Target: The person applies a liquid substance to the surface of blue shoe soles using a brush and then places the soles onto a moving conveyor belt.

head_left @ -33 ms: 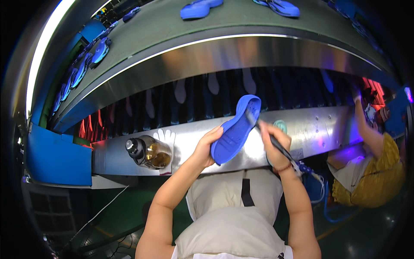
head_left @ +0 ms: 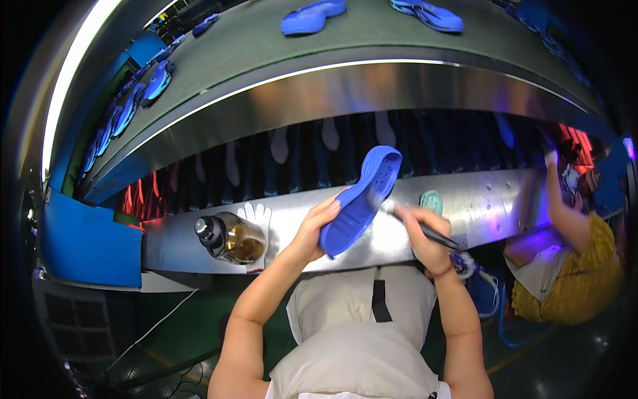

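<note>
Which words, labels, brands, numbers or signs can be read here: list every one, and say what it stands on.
None can be read.
Blue shoe sole in the left hand: small marks inside, too small to make out.
Brush in the right hand: blurred, no lettering to be made out.
Bottle on the bench: no readable label.
Blue sandal on the belt: too small to read any writing.

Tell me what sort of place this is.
Likely a shoe factory: blue footwear lies along a green belt, another person is at the metal bench, and the left hand holds a blue shoe sole.
</note>
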